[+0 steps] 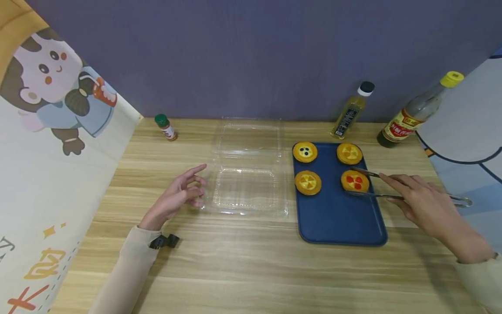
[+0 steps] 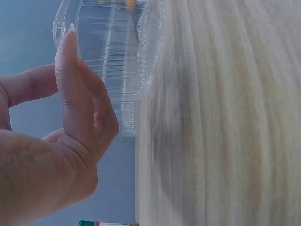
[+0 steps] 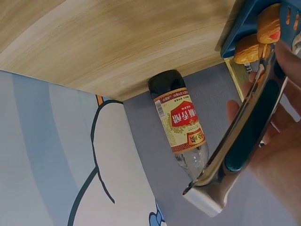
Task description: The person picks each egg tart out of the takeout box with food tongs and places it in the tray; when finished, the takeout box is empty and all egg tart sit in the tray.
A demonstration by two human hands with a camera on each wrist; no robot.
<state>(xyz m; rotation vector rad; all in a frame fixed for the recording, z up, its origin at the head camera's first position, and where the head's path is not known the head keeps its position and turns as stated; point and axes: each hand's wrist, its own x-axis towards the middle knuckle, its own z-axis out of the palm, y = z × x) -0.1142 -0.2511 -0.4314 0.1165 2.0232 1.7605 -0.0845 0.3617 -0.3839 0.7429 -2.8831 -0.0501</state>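
Note:
My right hand (image 1: 425,207) grips a pair of metal tongs (image 3: 251,125) with dark green handle panels. The tongs' arms lie on either side of a tart with red pieces on top (image 1: 354,181); whether they press on it I cannot tell. That tart sits on a blue tray (image 1: 333,222) with a blueberry-topped tart (image 1: 305,151) and two tarts with yellow wedges (image 1: 307,182) (image 1: 349,154). My left hand (image 1: 179,192), fingers loosely bent and holding nothing, hovers by the left edge of an opened clear plastic box (image 1: 245,189). Contact with the box is unclear.
A small green-capped shaker (image 1: 166,127) stands at the back left. Behind the tray are an oil bottle with a black cap (image 1: 351,112) and a yellow-capped vinegar bottle (image 1: 412,115). A dark wall (image 1: 219,61) borders the wooden table (image 1: 243,266) at the back.

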